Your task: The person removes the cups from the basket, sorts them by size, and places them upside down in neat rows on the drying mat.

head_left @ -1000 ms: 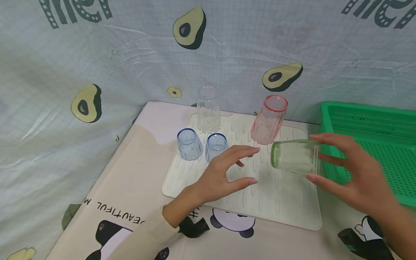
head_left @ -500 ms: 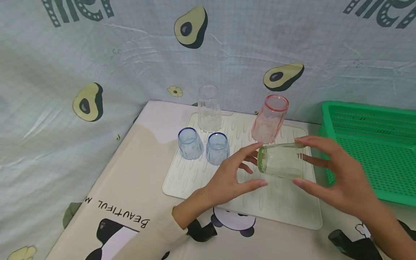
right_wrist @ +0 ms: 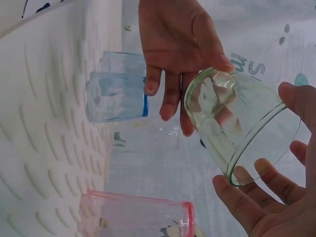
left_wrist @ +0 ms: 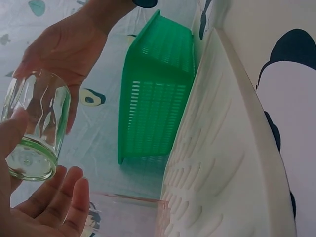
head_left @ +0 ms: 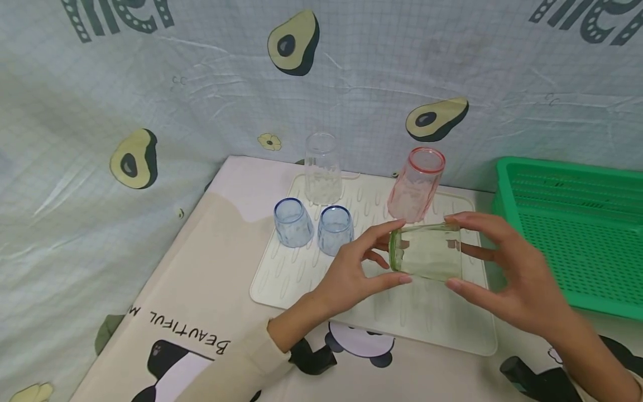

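Note:
A pale green drinking glass (head_left: 427, 254) lies on its side in the air above the white drying mat (head_left: 442, 329), held between both hands. My left hand (head_left: 346, 273) pinches its thick base end with thumb and forefinger; the other fingers (left_wrist: 74, 202) are spread below it. At the opposite end, my right hand (head_left: 512, 273) grips the glass around its rim (right_wrist: 259, 143). On the mat, two small blue glasses (head_left: 293, 223) stand left of my left hand. A tall clear glass (head_left: 323, 173) stands behind them, and a tall pink glass (head_left: 414, 187) behind the green one.
A green plastic basket (head_left: 532, 162) stands right of the mat, behind my right hand. A patterned cloth (head_left: 211, 268) covers the table. Hanging sheets with avocado prints (head_left: 293, 42) close off the back and left side.
My right hand has brought the green glass leftward. My left hand has moved slightly right and now holds its base end. The other glasses stay where they were.

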`<action>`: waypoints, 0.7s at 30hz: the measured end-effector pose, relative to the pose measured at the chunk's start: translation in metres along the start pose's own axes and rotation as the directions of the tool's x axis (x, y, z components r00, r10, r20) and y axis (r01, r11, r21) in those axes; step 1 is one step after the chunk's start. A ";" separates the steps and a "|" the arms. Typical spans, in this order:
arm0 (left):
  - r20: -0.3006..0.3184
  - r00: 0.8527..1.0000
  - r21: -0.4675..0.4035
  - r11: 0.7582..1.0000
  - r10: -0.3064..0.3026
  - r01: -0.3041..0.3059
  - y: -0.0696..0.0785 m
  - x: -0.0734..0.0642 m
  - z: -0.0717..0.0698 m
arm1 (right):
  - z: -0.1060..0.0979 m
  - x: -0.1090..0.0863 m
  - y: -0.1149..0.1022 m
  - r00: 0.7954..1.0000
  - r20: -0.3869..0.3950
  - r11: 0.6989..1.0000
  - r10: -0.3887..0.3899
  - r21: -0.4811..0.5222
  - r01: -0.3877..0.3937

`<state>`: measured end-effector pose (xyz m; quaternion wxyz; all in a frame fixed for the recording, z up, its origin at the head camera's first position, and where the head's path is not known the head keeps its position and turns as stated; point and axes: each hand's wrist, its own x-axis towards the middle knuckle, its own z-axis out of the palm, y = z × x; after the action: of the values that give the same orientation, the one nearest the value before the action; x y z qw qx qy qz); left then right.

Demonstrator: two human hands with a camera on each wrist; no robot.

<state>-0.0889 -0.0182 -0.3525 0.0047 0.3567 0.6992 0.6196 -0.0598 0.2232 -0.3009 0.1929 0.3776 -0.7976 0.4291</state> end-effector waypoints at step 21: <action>-0.023 0.995 0.051 0.994 0.100 -0.098 0.008 0.006 -0.009 | -0.003 0.007 -0.004 0.965 0.251 0.970 0.073 -0.244 -0.010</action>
<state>-0.0933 -0.0227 -0.3405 -0.0438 0.3830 0.6957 0.6061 -0.0612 0.2215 -0.2931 0.1224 0.3873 -0.8697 0.2804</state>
